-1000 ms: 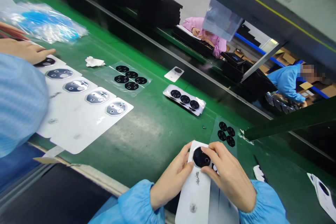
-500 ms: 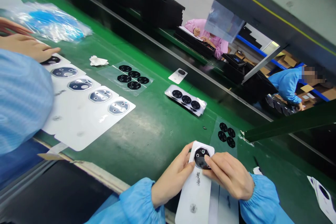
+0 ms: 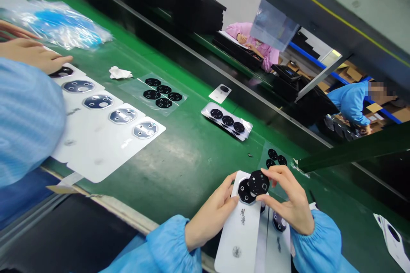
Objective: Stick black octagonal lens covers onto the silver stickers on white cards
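My left hand (image 3: 213,213) grips the upper left edge of a white phone back panel (image 3: 235,230), thumb on its face. Near the panel's top is a dark, many-sided camera area (image 3: 246,191) with round holes. My right hand (image 3: 290,196) pinches a black many-sided disc (image 3: 259,182) with small holes by its right edge, thumb below and fingers above. The disc overlaps the right part of the camera area; whether it touches cannot be seen. Under my right hand lies another white panel (image 3: 277,247) with a dark camera area.
A clear sheet of black discs (image 3: 282,160) lies beyond my hands, another sheet (image 3: 163,89) farther left. A stack topped with three discs (image 3: 227,120) sits by the green belt, which carries a small white card (image 3: 220,93). At left, a co-worker's hand (image 3: 35,55) rests near overlapping white panels (image 3: 99,145).
My right hand has moved from pressing on the camera area to holding the black disc up over its right side. The small white card has shifted slightly right. My left hand keeps its grip.
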`<state>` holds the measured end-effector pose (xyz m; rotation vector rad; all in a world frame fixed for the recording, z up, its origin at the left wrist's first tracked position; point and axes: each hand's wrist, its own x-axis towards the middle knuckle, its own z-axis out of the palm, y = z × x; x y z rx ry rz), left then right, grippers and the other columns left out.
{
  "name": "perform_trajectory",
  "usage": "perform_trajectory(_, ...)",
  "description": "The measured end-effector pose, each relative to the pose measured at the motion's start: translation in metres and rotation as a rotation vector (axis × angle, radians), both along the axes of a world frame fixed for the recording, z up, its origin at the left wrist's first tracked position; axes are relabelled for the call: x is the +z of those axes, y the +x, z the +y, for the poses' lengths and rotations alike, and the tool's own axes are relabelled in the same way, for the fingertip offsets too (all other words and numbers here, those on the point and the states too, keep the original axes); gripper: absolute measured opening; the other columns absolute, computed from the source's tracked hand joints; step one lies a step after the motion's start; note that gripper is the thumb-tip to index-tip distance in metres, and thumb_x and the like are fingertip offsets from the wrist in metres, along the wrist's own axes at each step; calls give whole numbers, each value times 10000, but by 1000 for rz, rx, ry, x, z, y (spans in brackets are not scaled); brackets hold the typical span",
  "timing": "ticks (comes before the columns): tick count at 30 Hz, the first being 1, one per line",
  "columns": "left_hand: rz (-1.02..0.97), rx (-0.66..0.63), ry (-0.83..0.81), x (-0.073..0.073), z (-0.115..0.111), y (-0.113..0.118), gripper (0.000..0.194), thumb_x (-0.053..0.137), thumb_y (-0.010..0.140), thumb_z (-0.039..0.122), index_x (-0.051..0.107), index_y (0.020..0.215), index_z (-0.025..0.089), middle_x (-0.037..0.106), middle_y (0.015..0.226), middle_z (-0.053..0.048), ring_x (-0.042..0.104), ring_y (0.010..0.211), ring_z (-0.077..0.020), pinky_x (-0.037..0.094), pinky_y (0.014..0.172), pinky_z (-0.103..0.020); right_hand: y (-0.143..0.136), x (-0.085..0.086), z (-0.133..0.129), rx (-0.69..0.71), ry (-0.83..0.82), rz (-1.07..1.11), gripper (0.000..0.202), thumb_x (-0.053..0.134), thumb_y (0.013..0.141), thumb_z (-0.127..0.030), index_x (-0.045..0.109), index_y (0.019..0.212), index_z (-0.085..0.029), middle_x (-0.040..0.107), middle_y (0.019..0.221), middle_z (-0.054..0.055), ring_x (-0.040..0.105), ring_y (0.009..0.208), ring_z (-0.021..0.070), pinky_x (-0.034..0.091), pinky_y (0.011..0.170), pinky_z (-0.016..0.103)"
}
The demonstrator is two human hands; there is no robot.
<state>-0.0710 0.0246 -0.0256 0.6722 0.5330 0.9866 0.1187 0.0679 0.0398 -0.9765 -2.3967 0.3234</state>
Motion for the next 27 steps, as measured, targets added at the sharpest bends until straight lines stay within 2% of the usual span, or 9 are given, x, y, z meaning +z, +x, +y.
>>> perform_trajectory(6, 15, -7, -23, 3, 0, 0, 557, 584, 837, 385, 344, 1317, 237, 617, 1097, -73, 596, 786, -150, 447, 688, -254, 3, -3, -9, -7, -49, -101, 392, 613, 854, -308, 497, 1214, -206, 493, 992, 86, 549, 889, 208, 522, 702, 335)
perform_trajectory(11, 23, 1, -19, 2, 0, 0, 555, 587, 833, 397, 355, 1312, 240, 617, 1091, -75, 594, 749, -140, 442, 652, -241, -4, -5, -13, 1, -40, -129, 349, 581, 868, -318, 503, 1187, -201, 510, 971, 83, 560, 862, 207, 526, 706, 336)
perform_trajectory(27, 6, -4, -10, 3, 0, 0, 529, 586, 837, 405, 375, 1293, 241, 624, 1064, -63, 596, 740, -132, 449, 650, -230, -5, -7, -10, 39, -118, -178, 374, 564, 873, -262, 447, 1225, -212, 476, 997, 85, 535, 873, 209, 523, 712, 359)
